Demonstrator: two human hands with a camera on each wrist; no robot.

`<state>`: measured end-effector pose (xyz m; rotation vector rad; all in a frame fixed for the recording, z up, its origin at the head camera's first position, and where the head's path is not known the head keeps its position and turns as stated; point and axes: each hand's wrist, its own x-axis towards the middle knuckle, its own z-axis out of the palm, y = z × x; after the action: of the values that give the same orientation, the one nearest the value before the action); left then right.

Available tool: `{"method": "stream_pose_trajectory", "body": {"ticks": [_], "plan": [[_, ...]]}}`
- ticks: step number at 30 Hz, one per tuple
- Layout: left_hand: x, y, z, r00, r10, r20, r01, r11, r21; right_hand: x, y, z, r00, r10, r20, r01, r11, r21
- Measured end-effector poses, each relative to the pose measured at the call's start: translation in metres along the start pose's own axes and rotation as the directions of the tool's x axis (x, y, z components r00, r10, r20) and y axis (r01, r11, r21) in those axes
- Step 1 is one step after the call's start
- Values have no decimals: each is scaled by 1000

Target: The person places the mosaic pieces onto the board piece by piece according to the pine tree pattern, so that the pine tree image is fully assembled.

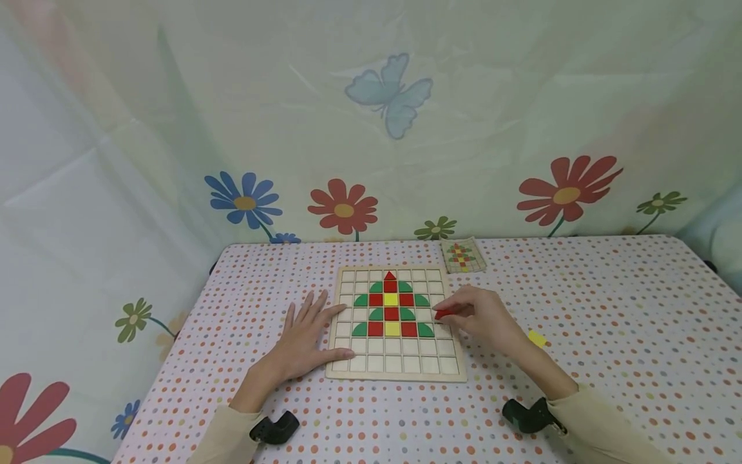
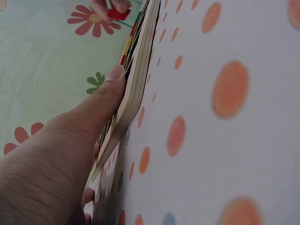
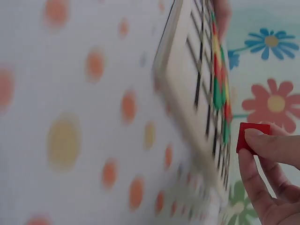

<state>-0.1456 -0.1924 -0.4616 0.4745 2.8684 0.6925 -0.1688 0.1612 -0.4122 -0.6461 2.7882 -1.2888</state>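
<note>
A wooden grid board (image 1: 400,365) lies on the table, bearing red, yellow and green pieces in a tree-like pattern with a red triangle (image 1: 390,276) at its top. My left hand (image 1: 303,338) rests at the board's left side, fingers spread and straight, thumb over the near left rim; the left wrist view shows that thumb (image 2: 104,96) on the edge. Over the board's right edge, my right hand (image 1: 484,319) pinches a red square tile (image 3: 242,138) between thumb and fingers, raised above the grid in the right wrist view.
A small card (image 1: 471,256) printed with a similar tree pattern lies behind the board's far right corner. Right of the board, a yellow piece (image 1: 537,338) sits on the dotted tablecloth (image 1: 626,309), partly behind the right forearm. A flowered backdrop (image 1: 464,129) stands behind the table.
</note>
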Motion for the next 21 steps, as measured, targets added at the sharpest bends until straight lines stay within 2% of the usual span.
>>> {"method": "stream_pose_trajectory", "body": {"ticks": [3,8,17,21], "plan": [[-1,-1,0,1000,2,1,-2,1000,-1,3,-12,11,998,-54,37,53,998,41],[-2,-1,1,1000,12,-17,-12,1000,-14,6,-25,31,992,-80,101,70,992,104],[0,0,0,1000,3,-1,-3,1000,1,6,-28,54,983,-108,146,83,982,168],[1,0,0,1000,9,-17,-9,1000,0,6,-30,58,982,-116,150,90,981,170]]}}
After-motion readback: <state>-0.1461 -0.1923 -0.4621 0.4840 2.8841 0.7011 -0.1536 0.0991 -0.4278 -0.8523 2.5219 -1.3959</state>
